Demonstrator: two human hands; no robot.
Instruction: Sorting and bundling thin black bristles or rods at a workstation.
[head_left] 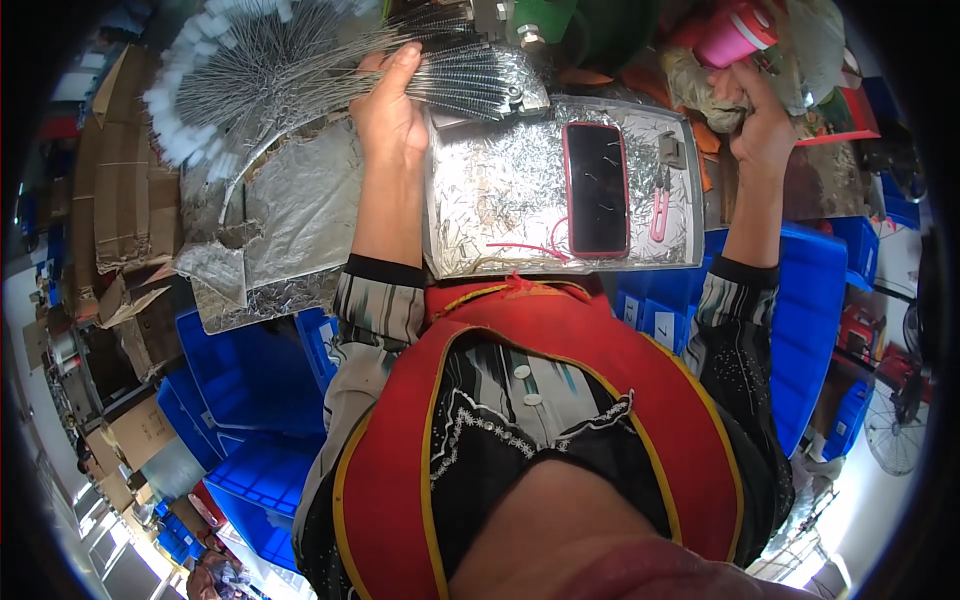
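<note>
My left hand (393, 108) is closed over a bundle of thin metal wires (330, 75), thumb on top. White tips fan out at the bundle's far left, and dark, ridged ends (460, 82) reach right toward a metal fixture (525, 85). At the far right, my right hand (762, 120) has its fingers curled beside a crumpled plastic bag (695, 85) and just below a pink cup (735, 35). What those fingers hold, if anything, is hidden. Between my forearms sits a shallow tray (480, 215) strewn with short wire clippings.
In the tray lie a phone (597, 190) with a red edge, a pink-handled tool (660, 212) and a small metal block (671, 150). Green machinery (610, 30) stands behind. Blue bins (250, 370) flank me, and cardboard boxes (125, 190) are stacked at left.
</note>
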